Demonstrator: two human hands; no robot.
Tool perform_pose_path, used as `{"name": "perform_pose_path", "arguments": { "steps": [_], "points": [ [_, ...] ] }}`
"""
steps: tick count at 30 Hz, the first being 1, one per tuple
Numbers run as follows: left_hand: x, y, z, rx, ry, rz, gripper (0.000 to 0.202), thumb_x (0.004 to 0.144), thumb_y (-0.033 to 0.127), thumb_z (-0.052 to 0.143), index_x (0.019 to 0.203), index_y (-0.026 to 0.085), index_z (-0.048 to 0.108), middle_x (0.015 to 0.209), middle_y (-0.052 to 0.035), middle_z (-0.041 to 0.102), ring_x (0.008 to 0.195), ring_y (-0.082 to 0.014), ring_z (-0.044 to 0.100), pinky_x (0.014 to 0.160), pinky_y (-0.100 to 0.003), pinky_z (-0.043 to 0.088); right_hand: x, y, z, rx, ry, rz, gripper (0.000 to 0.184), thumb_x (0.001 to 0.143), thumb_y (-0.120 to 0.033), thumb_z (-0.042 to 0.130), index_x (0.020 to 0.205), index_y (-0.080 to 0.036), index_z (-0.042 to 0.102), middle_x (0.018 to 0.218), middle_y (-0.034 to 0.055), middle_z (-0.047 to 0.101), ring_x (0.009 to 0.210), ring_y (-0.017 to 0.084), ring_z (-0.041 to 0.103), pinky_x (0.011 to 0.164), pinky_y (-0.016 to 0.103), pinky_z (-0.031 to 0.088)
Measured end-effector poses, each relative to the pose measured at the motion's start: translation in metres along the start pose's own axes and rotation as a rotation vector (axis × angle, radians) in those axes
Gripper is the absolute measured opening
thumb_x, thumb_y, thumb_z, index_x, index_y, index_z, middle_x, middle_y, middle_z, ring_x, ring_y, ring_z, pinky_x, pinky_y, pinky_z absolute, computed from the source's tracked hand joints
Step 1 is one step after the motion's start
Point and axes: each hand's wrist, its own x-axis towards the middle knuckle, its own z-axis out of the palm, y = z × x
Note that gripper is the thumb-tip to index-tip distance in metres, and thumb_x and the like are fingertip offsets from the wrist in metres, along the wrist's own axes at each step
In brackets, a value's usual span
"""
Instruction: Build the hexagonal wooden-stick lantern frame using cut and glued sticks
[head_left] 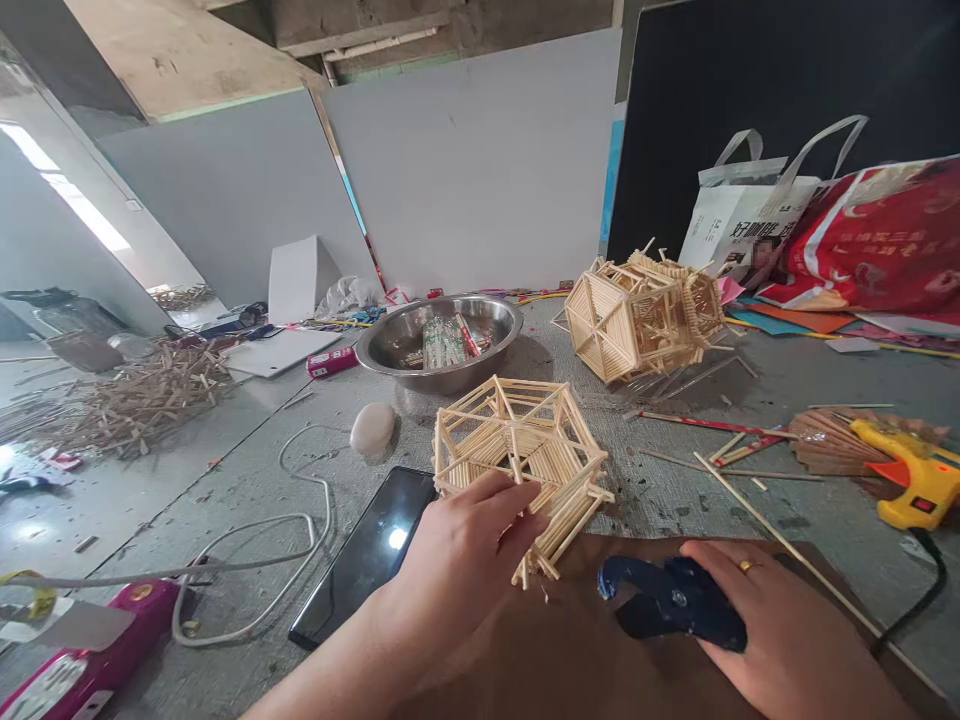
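My left hand [459, 560] grips the near edge of a hexagonal frame of thin bamboo sticks [517, 440], fingers curled over its rim, and the frame rests tilted on the grey table [675, 490]. My right hand [780, 630], with a ring on one finger, lies over dark blue cutting pliers [667, 600] on a brown board [555, 650] and closes on their handles. A second, taller stick structure [637, 315] lies on its side farther back.
A steel bowl [442, 335] with small packets stands behind the frame. A black phone [367, 555], a white cable [300, 530] and an egg-shaped object [373, 428] lie at left. A yellow glue gun [911, 475], loose sticks [780, 540], a stick pile [142, 395] and bags [862, 235] surround them.
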Motion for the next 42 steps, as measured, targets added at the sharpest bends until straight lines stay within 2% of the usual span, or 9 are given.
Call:
{"name": "perform_pose_path", "arguments": {
  "steps": [11,24,30,32,35,39,42],
  "points": [
    [0.0,0.001,-0.004,-0.004,0.005,0.047,0.018,0.08,0.021,0.045,0.092,0.019,0.059,0.075,-0.0007,0.059,0.057,-0.0085,0.053,0.051,-0.02,0.043,-0.001,0.001,0.0,-0.03,-0.012,-0.017,0.033,0.062,-0.017,0.048,0.096,-0.017,0.048,0.083,0.008,0.062,0.078,0.021,0.059,0.07,0.034,0.048],
    [0.003,0.002,-0.006,-0.011,-0.021,-0.005,0.02,0.079,0.021,0.044,0.091,0.019,0.061,0.073,-0.0012,0.059,0.053,-0.0073,0.051,0.046,-0.018,0.041,-0.001,0.001,0.001,0.012,-0.039,0.002,0.035,0.063,-0.018,0.05,0.098,-0.017,0.048,0.087,0.008,0.062,0.082,0.022,0.057,0.074,0.035,0.046],
    [0.005,0.005,-0.007,-0.002,-0.006,-0.058,0.02,0.078,0.023,0.046,0.088,0.019,0.063,0.075,-0.0014,0.062,0.054,-0.0078,0.054,0.048,-0.019,0.043,0.003,0.0,-0.003,0.037,-0.075,0.019,0.042,0.059,-0.016,0.058,0.099,-0.018,0.048,0.089,0.0074,0.06,0.083,0.022,0.055,0.076,0.037,0.044],
    [0.005,0.004,-0.006,0.014,0.014,-0.057,0.021,0.078,0.026,0.046,0.088,0.019,0.063,0.076,-0.0014,0.063,0.056,-0.0084,0.055,0.05,-0.019,0.043,0.007,-0.003,-0.005,0.038,-0.077,0.034,0.044,0.057,-0.021,0.064,0.098,-0.017,0.048,0.089,0.0076,0.059,0.083,0.023,0.054,0.075,0.037,0.044],
    [0.006,0.002,-0.003,0.035,0.058,-0.065,0.022,0.077,0.03,0.048,0.087,0.02,0.065,0.076,-0.0006,0.064,0.059,-0.0092,0.057,0.053,-0.019,0.044,0.013,-0.007,-0.009,0.049,-0.136,0.077,0.047,0.057,-0.039,0.067,0.095,-0.017,0.051,0.086,0.0078,0.058,0.082,0.024,0.053,0.072,0.038,0.044],
    [0.011,-0.003,-0.004,-0.004,0.07,-0.143,0.024,0.075,0.035,0.049,0.082,0.021,0.067,0.074,0.0013,0.065,0.056,-0.0088,0.057,0.054,-0.018,0.044,0.02,-0.008,-0.011,0.035,-0.163,0.084,0.059,0.057,-0.059,0.06,0.094,-0.014,0.052,0.087,0.0106,0.057,0.083,0.026,0.051,0.072,0.039,0.043],
    [0.018,-0.009,-0.012,-0.072,0.053,-0.236,0.023,0.072,0.037,0.05,0.077,0.022,0.068,0.073,0.0015,0.067,0.06,-0.0116,0.059,0.054,-0.019,0.043,0.023,-0.005,-0.012,0.016,-0.172,0.069,0.066,0.056,-0.068,0.052,0.094,-0.013,0.053,0.085,0.0118,0.056,0.082,0.026,0.05,0.071,0.04,0.042]
  ]
}}
